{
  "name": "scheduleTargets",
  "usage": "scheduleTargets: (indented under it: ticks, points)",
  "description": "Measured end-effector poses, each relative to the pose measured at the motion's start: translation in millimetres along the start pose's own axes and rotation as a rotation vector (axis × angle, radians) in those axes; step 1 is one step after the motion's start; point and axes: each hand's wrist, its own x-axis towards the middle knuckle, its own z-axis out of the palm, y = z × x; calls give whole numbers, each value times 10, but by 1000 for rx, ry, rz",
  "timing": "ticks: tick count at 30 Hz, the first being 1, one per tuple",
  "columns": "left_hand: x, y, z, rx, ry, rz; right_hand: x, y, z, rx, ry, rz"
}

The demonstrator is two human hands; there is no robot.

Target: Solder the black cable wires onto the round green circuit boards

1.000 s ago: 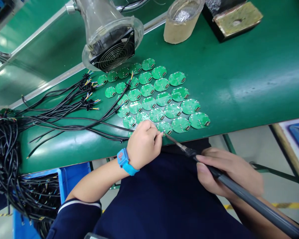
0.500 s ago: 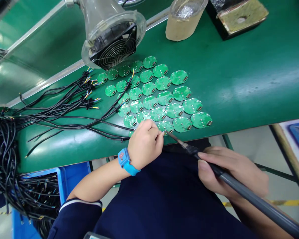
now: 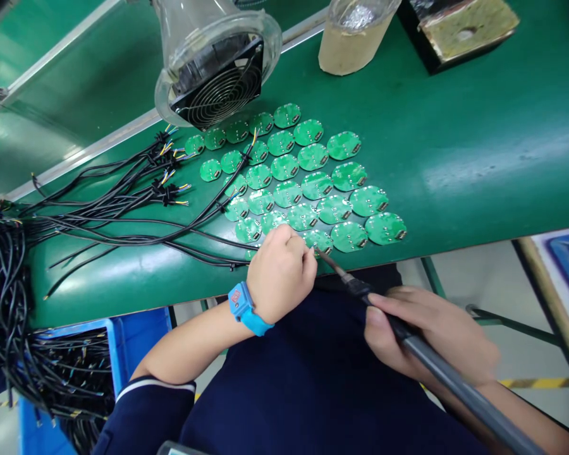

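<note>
My left hand (image 3: 282, 272), with a blue watch on its wrist, is closed over the near edge of the circuit boards. A black cable (image 3: 208, 237) runs into it from the left; its end is hidden in the fingers. In my right hand (image 3: 429, 328) is a soldering iron (image 3: 403, 332), held like a pen. Its tip reaches a round green circuit board (image 3: 318, 240) beside my left fingertips. Whether the tip touches the board or a wire there is too small to tell. More round green boards (image 3: 316, 185) lie in rows beyond.
A fan in a clear hood (image 3: 218, 88) stands over the far boards. Bundled black cables (image 3: 109, 202) lie left, with a thick pile (image 3: 4, 297) and a blue bin (image 3: 142, 341). Farther back are a cup-like container (image 3: 351, 44) and a sponge (image 3: 469, 31) in a holder.
My right hand and the soldering iron's handle have shifted slightly left. The tip stays at the same board beside my left hand. The view has shifted slightly.
</note>
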Motion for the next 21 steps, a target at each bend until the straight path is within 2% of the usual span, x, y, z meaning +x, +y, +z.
scheduleTargets:
  ticks: [2, 5, 13, 21]
  points:
    - [-1, -2, 3, -7, 3, 0, 30, 15, -47, 30, 64, -45]
    - [8, -17, -5, -34, 15, 3, 65, 21, -78, 18, 158, -15]
    - [91, -62, -89, -124, -87, -33, 176, 35, -27, -19, 105, -113]
    - [101, -72, -91, -132, -48, -66, 226, 42, -25, -14, 59, -156]
